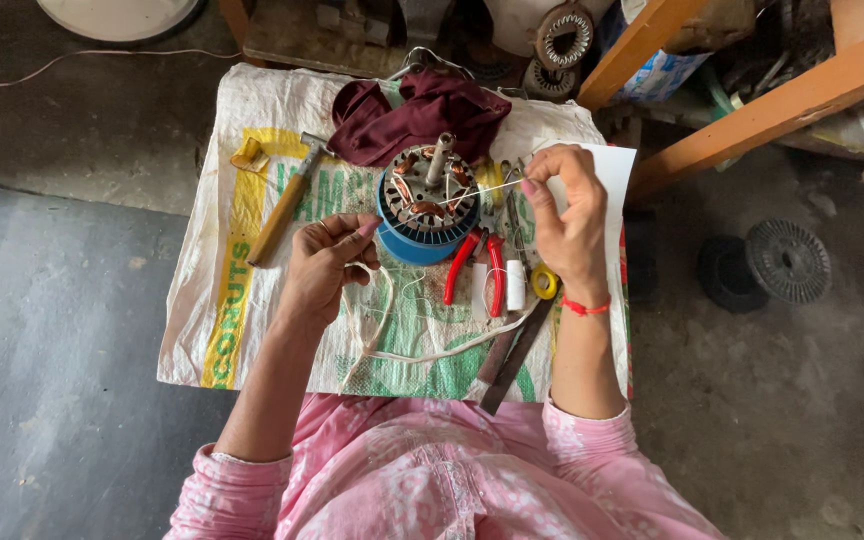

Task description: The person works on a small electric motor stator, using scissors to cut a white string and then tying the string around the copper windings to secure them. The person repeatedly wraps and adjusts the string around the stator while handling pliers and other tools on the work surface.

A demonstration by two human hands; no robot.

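On the sack I count one motor stator with copper windings, one wooden-handled hammer, one pair of red-handled pliers, one yellow tape roll, one maroon cloth and one white sheet. Two more stators sit behind, two round ribbed discs on the floor.
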